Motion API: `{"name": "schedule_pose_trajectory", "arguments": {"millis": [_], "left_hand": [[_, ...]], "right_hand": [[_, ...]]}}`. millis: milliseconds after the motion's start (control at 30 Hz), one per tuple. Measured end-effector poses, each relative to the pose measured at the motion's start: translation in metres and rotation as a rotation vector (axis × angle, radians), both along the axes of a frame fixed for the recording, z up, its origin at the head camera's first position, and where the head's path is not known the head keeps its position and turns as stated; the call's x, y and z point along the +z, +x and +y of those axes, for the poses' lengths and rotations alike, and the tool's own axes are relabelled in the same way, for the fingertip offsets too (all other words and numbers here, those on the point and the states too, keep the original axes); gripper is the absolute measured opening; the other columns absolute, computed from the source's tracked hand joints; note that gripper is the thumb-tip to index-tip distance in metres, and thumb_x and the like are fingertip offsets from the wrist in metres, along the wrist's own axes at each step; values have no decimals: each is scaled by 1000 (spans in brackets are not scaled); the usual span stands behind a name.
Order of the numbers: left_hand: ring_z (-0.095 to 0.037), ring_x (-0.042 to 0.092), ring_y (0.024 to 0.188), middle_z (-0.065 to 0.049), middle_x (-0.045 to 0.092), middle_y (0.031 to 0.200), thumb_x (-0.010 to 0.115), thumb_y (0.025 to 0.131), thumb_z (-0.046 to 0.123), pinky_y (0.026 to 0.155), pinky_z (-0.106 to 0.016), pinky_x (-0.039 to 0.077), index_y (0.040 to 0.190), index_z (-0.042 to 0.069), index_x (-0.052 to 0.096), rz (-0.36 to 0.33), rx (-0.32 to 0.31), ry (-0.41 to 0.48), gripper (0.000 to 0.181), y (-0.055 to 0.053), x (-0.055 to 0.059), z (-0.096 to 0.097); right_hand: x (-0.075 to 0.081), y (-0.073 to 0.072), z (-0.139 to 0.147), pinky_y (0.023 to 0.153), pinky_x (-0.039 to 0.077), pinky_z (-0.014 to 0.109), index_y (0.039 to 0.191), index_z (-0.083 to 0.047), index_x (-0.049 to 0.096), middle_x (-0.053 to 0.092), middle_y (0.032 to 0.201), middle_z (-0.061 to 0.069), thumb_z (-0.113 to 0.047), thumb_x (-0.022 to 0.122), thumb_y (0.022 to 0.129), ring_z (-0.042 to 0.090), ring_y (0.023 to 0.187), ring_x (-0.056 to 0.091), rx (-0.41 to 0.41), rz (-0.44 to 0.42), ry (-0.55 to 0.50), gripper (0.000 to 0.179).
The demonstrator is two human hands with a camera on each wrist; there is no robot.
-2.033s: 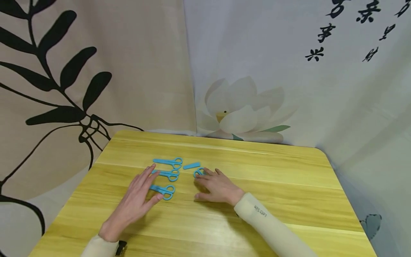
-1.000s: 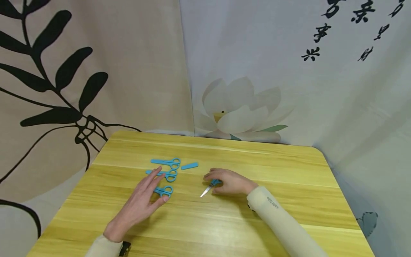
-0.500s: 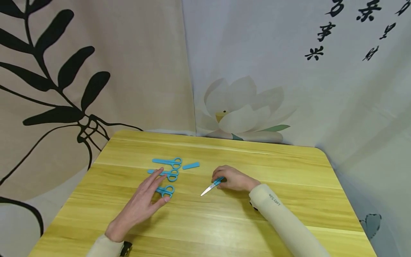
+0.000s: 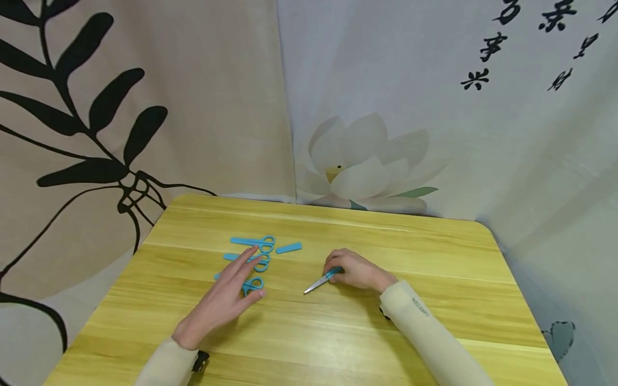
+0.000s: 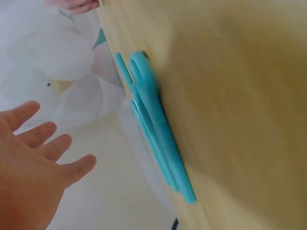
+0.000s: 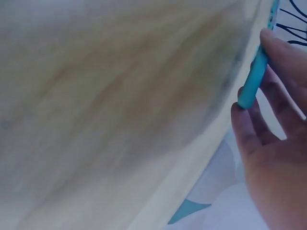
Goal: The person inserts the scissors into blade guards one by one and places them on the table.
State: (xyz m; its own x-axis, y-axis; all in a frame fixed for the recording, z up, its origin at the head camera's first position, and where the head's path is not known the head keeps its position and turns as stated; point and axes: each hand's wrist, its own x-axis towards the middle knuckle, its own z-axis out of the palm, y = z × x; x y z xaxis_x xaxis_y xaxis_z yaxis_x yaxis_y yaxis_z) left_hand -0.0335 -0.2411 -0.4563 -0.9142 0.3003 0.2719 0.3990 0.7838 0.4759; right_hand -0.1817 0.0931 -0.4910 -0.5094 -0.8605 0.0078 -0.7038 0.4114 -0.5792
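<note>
In the head view my right hand (image 4: 357,271) pinches a pair of blue-handled scissors (image 4: 318,282), whose bare metal blades point down and left. The right wrist view has thumb and fingertips on the blue handle (image 6: 254,79). My left hand (image 4: 222,303), fingers spread and straight, is over the left group of scissors. That group is three blue pairs with covered blades: a far pair (image 4: 252,242), a middle pair (image 4: 262,266) and a near pair (image 4: 254,284), the latter two partly hidden by the hand. In the left wrist view its fingers (image 5: 76,170) appear apart from the scissors (image 5: 160,127).
A loose blue blade cover (image 4: 288,247) lies right of the far pair. Everything rests on a yellow wood-grain table (image 4: 410,257) with rounded far corners. Behind it hangs a printed curtain (image 4: 232,107) with leaves, a flower and dark characters.
My right hand has taken hold of the scissors near the loose cover and carried them to the right, blades now showing. My left hand has shifted slightly right over the other pairs.
</note>
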Motion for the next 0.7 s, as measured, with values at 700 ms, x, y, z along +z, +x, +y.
{"name": "schedule_pose_trajectory", "arguments": {"millis": [700], "left_hand": [[-40, 41, 144, -18, 39, 160, 79, 95, 17, 111, -56, 42, 156, 3, 41, -189, -79, 36, 74, -95, -12, 38]], "right_hand": [[23, 44, 43, 100, 51, 40, 109, -17, 77, 65, 121, -4, -14, 80, 93, 20, 117, 57, -116, 62, -44, 17]]}}
